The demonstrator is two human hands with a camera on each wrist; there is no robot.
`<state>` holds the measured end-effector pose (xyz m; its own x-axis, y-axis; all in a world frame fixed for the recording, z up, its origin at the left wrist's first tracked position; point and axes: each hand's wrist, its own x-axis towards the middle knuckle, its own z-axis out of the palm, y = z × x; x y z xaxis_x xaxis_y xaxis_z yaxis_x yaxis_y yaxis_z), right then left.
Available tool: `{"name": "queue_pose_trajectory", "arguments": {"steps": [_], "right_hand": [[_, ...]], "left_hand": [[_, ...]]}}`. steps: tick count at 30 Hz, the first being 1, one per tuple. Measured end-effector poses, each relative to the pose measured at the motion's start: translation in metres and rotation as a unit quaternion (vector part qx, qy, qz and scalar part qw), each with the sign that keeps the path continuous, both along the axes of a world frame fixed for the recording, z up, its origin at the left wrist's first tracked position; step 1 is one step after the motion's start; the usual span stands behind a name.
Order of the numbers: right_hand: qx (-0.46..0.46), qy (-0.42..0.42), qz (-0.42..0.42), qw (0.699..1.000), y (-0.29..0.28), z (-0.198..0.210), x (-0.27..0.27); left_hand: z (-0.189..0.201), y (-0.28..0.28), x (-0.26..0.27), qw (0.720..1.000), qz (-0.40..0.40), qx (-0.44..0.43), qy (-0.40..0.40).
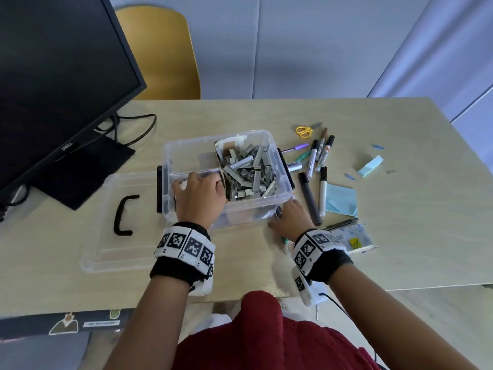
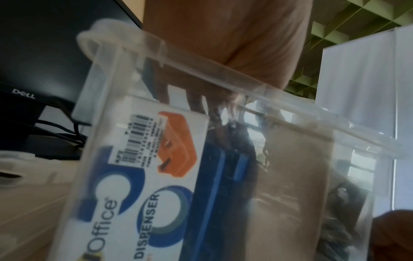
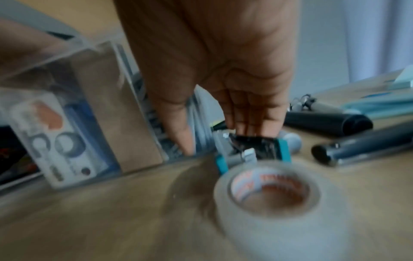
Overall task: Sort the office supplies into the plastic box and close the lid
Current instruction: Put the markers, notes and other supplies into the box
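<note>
The clear plastic box (image 1: 282, 194) sits mid-table holding a cardboard tray of grey staple strips (image 1: 248, 169). My left hand (image 1: 198, 189) reaches into the box's left half. In the left wrist view its fingertips (image 2: 196, 104) touch the top edge of an upright tape dispenser package (image 2: 143, 176). My right hand (image 1: 290, 214) is down by the box's near right corner. Its straight fingers (image 3: 252, 120) touch a small teal and black item (image 3: 252, 151), and the thumb lies beside the box wall. The clear lid (image 1: 120, 222) with a black handle lies left of the box.
A white tape roll (image 3: 268, 203) lies just in front of my right wrist. Markers and pens (image 1: 314, 166), yellow scissors (image 1: 304, 131), blue notes (image 1: 370, 165), blue paper (image 1: 342, 200) and a flat packet (image 1: 352, 236) lie right of the box. A monitor (image 1: 53, 76) stands far left.
</note>
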<state>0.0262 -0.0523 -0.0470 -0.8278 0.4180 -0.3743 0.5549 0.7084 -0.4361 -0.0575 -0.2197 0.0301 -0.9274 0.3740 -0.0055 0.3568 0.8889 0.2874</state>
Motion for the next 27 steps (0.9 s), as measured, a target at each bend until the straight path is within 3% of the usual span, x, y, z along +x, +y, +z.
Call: {"name": "queue_pose_trajectory", "arguments": {"steps": [3,7,10,13,15,18,21,23,25,27], "right_hand": [[0.028,0.015,-0.022,0.999,-0.007,-0.003,0.003],[-0.076,0.089,-0.174,0.978,0.004,0.013,0.004],[-0.140,0.159,-0.309,0.927,0.021,0.032,0.004],[-0.239,0.262,-0.384,0.853,0.027,0.059,-0.004],[-0.294,0.311,-0.386,0.817,0.023,0.083,-0.012],[-0.394,0.331,-0.315,0.797,0.002,0.119,-0.023],[-0.477,0.274,-0.212,0.808,-0.027,0.141,-0.035],[-0.444,0.250,-0.143,0.849,-0.045,0.143,-0.045],[-0.317,0.244,-0.049,0.915,-0.058,0.140,-0.056],[-0.141,0.235,0.070,0.959,-0.066,0.136,-0.064]], "left_hand": [[0.001,0.000,0.000,1.000,0.000,0.000,-0.007],[-0.002,-0.001,0.001,1.000,0.001,0.017,0.010],[-0.002,-0.002,0.001,0.998,0.021,0.053,0.023],[-0.003,-0.005,-0.001,0.987,0.066,0.138,0.040],[-0.003,-0.008,-0.005,0.976,0.090,0.191,0.042],[-0.001,-0.016,-0.010,0.981,0.095,0.160,0.057],[0.002,-0.026,-0.011,0.986,0.116,0.108,0.057],[0.000,-0.032,-0.013,0.986,0.130,0.094,0.054],[-0.003,-0.037,-0.015,0.986,0.130,0.099,0.043],[-0.003,-0.040,-0.016,0.986,0.122,0.108,0.033]]}}
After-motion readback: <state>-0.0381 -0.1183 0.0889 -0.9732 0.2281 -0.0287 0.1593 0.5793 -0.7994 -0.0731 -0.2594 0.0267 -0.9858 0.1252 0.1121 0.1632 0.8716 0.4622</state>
